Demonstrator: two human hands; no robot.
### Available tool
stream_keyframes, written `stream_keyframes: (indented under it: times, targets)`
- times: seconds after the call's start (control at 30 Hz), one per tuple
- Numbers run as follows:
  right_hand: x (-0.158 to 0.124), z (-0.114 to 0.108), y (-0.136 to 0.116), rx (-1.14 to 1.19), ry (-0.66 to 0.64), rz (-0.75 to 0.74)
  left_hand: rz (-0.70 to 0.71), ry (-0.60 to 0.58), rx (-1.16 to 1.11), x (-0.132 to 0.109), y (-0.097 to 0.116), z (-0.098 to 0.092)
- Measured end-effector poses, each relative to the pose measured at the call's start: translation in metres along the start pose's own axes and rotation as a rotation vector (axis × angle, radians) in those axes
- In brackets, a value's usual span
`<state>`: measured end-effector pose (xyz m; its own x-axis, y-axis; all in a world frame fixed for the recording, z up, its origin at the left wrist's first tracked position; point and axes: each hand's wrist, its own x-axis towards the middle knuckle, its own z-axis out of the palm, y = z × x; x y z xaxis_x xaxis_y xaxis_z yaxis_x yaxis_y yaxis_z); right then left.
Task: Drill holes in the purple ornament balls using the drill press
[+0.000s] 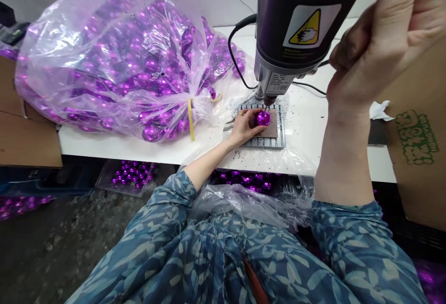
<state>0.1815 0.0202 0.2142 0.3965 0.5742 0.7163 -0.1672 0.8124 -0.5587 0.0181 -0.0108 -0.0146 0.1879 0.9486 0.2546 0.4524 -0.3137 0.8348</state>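
Observation:
My left hand (245,126) is closed around a shiny purple faceted ball (263,118), thumb on the near side and fingers on the far side. The ball rests on a brown board (272,130) lying on the slotted metal base (280,142) of a small bench drill press (310,25). The drill's tip comes down to the top of the ball; whether it has entered cannot be made out. My right hand (386,39) is raised at the right of the drill head, its fingers curled. What they grip is hidden.
A big tied clear bag of purple balls (121,62) fills the table's left. More balls lie in a tub (132,174) below and in plastic under the table edge. Cardboard boxes (421,146) stand at both sides. A black cable (232,48) loops beside the drill. Dark shavings dot the tabletop.

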Motion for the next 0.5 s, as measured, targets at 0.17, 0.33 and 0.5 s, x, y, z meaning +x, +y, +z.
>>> stream_keyframes:
  times: [0.17, 0.33, 0.5]
  targets:
    - [-0.027, -0.017, 0.003, -0.031, 0.020, -0.105, 0.017, 0.000, -0.009, 0.001, -0.001, 0.000]
    - [-0.046, -0.030, 0.012, -0.106, 0.039, -0.170, 0.016, -0.001, -0.024, 0.001, -0.002, 0.000]
    - [-0.054, -0.034, 0.026, -0.075, 0.092, -0.259, 0.024, 0.003, -0.021, 0.001, -0.002, 0.000]
